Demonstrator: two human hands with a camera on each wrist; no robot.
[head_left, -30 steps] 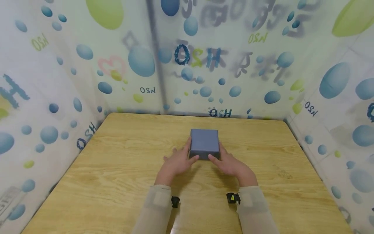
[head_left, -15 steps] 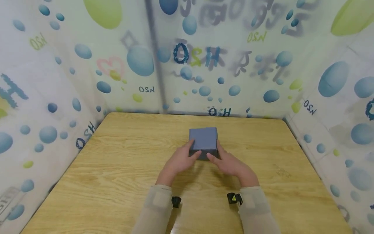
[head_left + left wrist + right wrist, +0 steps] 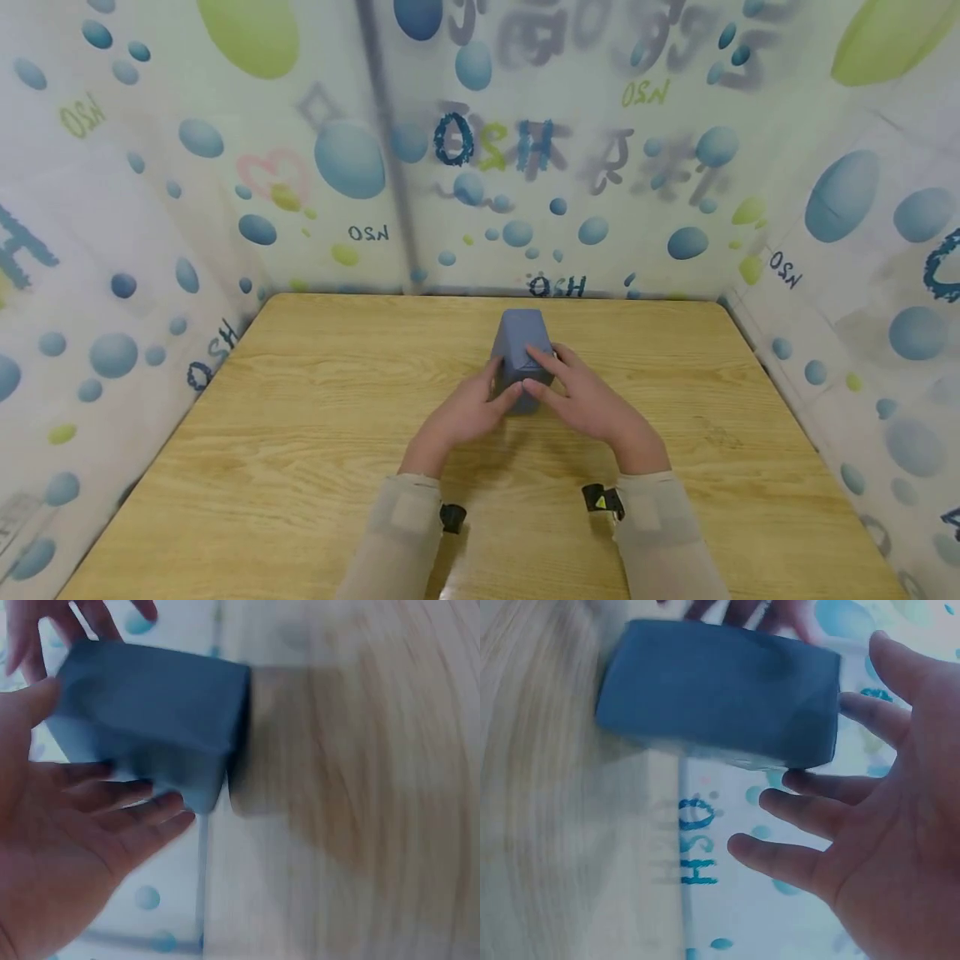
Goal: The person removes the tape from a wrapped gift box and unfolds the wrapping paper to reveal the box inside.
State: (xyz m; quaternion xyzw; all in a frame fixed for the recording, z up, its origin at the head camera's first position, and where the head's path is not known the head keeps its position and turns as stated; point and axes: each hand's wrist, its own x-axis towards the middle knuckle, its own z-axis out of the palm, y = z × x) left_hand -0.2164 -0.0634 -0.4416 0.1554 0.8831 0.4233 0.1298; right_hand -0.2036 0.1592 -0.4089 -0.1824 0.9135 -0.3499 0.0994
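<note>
A blue-grey box (image 3: 519, 333) is between both hands near the table's far half, tilted, with a narrow face toward the head camera. My left hand (image 3: 467, 410) holds its left side, thumb at the near edge; in the left wrist view the thumb touches a corner of the box (image 3: 154, 697) and the fingers lie along a side. My right hand (image 3: 588, 404) touches the box with its index finger and has its thumb low at the near side. In the right wrist view the fingers of that hand (image 3: 900, 817) are spread and fairly straight. The box's underside is hidden.
A wooden table (image 3: 300, 450) spreads beneath the hands. Patterned walls (image 3: 480, 233) with blue and green spots stand along its back and both sides. A small black device (image 3: 452, 517) sits at the left wrist, another black device (image 3: 602, 500) at the right.
The box has turned from a wide, flat-topped pose to a narrower, tilted one. My right hand's index finger has moved from its right side onto its upper face; the left hand stays at its left side.
</note>
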